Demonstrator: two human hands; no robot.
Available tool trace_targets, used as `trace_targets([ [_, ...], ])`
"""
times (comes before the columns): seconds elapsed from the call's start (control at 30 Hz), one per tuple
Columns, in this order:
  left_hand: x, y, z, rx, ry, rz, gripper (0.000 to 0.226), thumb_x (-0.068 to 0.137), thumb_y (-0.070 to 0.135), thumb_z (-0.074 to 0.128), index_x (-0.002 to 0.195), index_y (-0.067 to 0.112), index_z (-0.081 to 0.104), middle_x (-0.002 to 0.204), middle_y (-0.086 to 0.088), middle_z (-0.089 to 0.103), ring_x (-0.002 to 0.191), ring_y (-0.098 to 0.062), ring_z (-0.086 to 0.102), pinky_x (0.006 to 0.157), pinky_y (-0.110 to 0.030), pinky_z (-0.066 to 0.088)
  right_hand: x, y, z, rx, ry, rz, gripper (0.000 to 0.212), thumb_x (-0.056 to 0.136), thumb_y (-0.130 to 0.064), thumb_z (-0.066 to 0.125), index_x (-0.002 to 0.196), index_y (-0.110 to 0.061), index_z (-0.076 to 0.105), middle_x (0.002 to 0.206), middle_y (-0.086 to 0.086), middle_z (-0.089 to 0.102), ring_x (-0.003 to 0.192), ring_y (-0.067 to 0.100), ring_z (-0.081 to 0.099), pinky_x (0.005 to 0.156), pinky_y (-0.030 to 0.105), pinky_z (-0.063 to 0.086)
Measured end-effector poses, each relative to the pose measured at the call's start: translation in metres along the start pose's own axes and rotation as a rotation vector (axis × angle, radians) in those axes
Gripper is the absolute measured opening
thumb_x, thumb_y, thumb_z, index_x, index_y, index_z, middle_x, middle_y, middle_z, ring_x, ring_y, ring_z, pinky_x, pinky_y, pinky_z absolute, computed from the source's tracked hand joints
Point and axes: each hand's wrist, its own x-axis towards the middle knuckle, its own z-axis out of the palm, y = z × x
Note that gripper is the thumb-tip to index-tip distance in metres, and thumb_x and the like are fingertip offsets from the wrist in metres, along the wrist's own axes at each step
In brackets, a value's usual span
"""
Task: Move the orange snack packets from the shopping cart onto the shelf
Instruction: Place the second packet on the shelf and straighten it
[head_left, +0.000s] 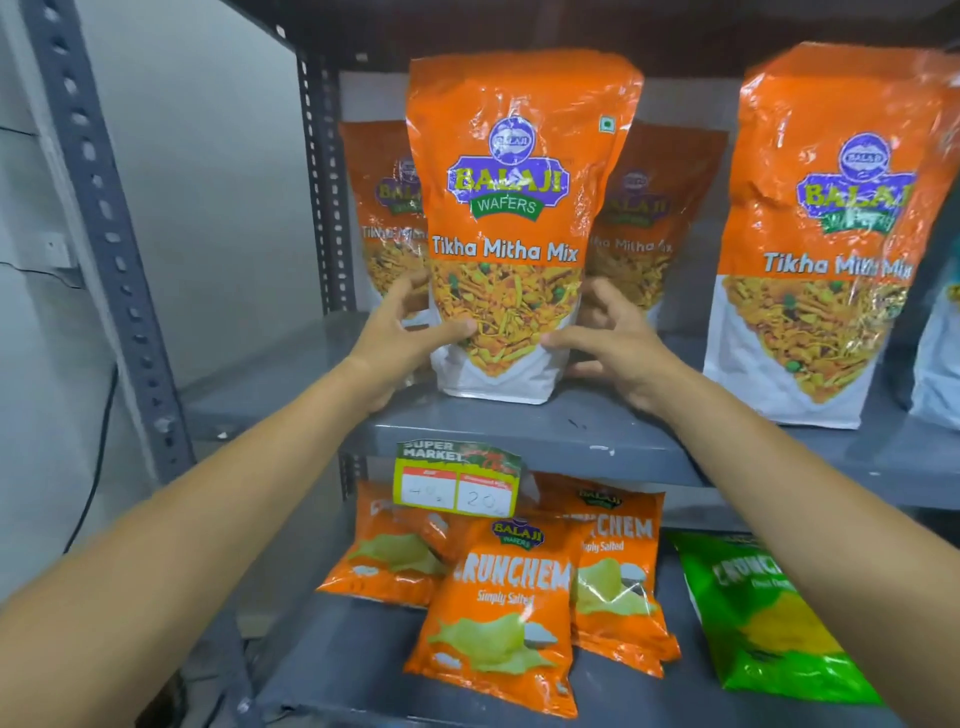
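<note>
A tall orange Tikha Mitha Mix packet (511, 208) stands upright on the grey metal shelf (519, 431). My left hand (402, 338) grips its lower left side, thumb across the front. My right hand (610, 345) holds its lower right side, fingers curled behind. Two more of the same orange packets stand behind it, one on the left (376, 208) and one on the right (660, 208). Another one (826, 234) stands further right on the same shelf. The shopping cart is out of view.
On the lower shelf lie several orange Crunchem bags (498, 613) and a green bag (763, 618). A yellow price tag (457, 480) hangs from the shelf edge. A perforated grey upright (98, 208) rises at left beside a white wall. A white packet (940, 353) shows at far right.
</note>
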Motion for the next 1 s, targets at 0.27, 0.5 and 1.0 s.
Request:
trace_targets([
  [0.27,0.002,-0.005,-0.074,-0.032,0.031,-0.038,0.056,0.073,0.018,0.076,0.121,0.031,0.05,0.11,0.009,0.06,0.122,-0.03,0.056,0.078,-0.043,0.056,0.034,0.007,0.08,-0.004,-0.053,-0.029,0.051,0.074,-0.006,0.082,0.099,-0.041,0.056,0.1,-0.007,0.061,0.101,0.022,0.068,0.075,0.051,0.063],
  [0.5,0.006,-0.011,-0.083,-0.051,0.033,-0.019,0.052,0.077,0.01,0.074,0.118,0.031,0.048,0.105,0.009,0.059,0.124,-0.031,0.054,0.091,-0.052,0.052,0.042,0.017,0.091,-0.122,-0.042,-0.054,0.054,0.077,-0.012,0.081,0.108,-0.042,0.048,0.121,0.003,0.057,0.104,0.017,0.06,0.072,0.03,0.055],
  [1.0,0.002,-0.009,-0.089,0.005,0.019,0.009,0.075,0.056,0.023,0.08,0.122,0.027,0.047,0.126,-0.009,0.056,0.121,-0.031,0.054,0.099,-0.057,0.048,0.029,0.015,0.09,-0.071,0.006,-0.068,0.047,0.07,-0.018,0.085,0.09,-0.054,0.062,0.113,-0.018,0.053,0.126,0.013,0.044,0.076,0.033,0.057],
])
